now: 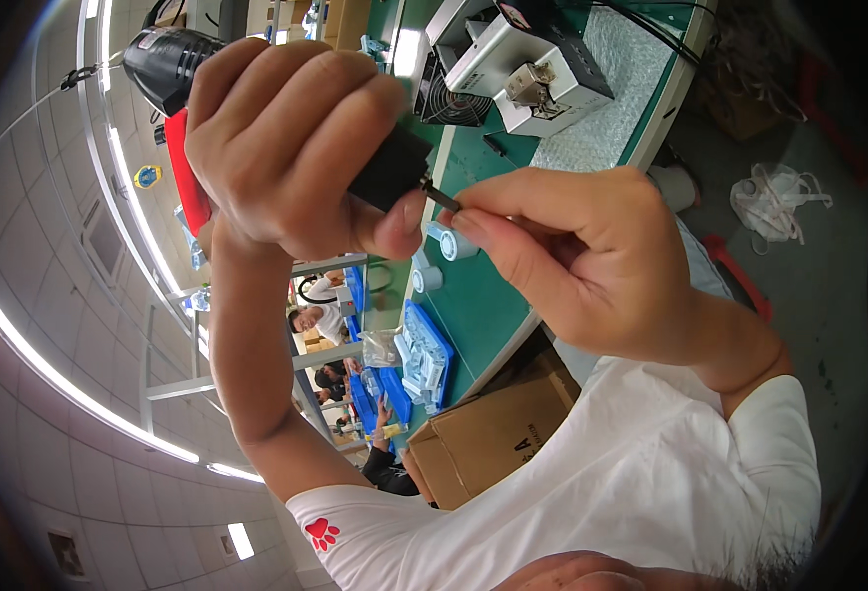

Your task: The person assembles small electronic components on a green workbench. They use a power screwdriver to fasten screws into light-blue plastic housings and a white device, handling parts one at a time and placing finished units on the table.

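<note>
My left hand point(291, 148) is wrapped around a black electric screwdriver point(163, 69), its thumb lying near the front end. A wire hooks onto the screwdriver's rear end. From the black front end point(394, 167) sticks a thin dark metal bit point(441, 198). Between thumb and forefinger, my right hand point(591, 251) pinches the outer end of that bit. The bit's tip is hidden by the fingertips. Beyond the hands, light-blue round parts point(459, 244) rest on the green bench point(493, 295).
A silver metal machine point(552, 84) stands on the bench by a bubble-wrap sheet point(631, 59) and a black fan point(450, 103). A blue tray point(444, 340) holds light-blue parts. A cardboard box point(493, 433) sits beside the bench. Co-workers point(330, 317) are in the background.
</note>
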Motion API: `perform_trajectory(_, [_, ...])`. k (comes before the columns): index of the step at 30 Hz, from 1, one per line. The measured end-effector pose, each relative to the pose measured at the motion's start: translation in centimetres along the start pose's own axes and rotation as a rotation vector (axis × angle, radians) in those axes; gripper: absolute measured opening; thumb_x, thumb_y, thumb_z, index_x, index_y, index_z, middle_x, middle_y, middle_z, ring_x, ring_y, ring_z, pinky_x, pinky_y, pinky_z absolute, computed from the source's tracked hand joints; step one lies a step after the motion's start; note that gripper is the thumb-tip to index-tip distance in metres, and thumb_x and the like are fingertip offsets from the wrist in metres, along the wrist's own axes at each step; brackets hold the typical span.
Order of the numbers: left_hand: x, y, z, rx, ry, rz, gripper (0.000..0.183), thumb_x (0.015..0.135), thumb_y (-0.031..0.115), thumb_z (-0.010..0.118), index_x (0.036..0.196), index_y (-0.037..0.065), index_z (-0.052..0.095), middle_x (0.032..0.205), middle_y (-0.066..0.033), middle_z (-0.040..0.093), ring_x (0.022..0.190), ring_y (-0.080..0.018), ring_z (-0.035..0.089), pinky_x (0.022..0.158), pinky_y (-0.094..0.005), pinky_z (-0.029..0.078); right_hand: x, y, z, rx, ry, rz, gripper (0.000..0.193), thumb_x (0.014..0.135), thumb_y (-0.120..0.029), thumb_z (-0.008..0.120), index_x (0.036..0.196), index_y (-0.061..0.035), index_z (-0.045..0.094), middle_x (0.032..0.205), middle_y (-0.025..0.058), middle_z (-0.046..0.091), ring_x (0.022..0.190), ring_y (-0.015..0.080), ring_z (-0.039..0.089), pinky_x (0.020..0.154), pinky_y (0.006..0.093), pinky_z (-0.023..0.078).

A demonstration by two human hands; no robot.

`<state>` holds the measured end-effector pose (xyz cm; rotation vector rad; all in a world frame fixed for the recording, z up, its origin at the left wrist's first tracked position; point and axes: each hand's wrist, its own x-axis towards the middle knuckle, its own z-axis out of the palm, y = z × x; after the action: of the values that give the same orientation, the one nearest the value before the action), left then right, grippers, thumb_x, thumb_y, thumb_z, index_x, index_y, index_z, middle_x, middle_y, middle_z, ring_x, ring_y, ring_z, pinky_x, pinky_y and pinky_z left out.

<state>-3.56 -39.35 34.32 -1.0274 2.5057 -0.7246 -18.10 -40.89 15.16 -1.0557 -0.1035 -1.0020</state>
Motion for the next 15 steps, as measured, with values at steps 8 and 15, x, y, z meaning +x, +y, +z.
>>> perform_trajectory(8, [-0.5,0.0,-0.2,0.003,-0.003,-0.017,0.058,0.091,0.06,0.047,0.078,0.008,0.067,0.074,-0.0063,0.063,0.068,-0.0254,0.064,0.076,-0.0376,0.048,0.3,-0.5,0.0,0.162,-0.041,0.145,0.01,0.094,-0.001,0.064,0.095,0.0058,0.071,0.069,0.0005,0.064,0.06,-0.0008,0.051,0.05,0.0194,0.036])
perform_trajectory(15, [-0.5,0.8,-0.7,0.048,-0.095,-0.047,0.064,0.096,0.059,0.037,0.08,0.003,0.066,0.075,-0.0102,0.066,0.074,-0.0301,0.069,0.075,-0.0388,0.05,0.0,-0.3,0.6,0.075,0.012,0.094,0.005,0.089,0.004,0.067,0.091,0.0057,0.071,0.064,-0.0008,0.059,0.055,-0.0008,0.048,0.047,0.0201,0.033])
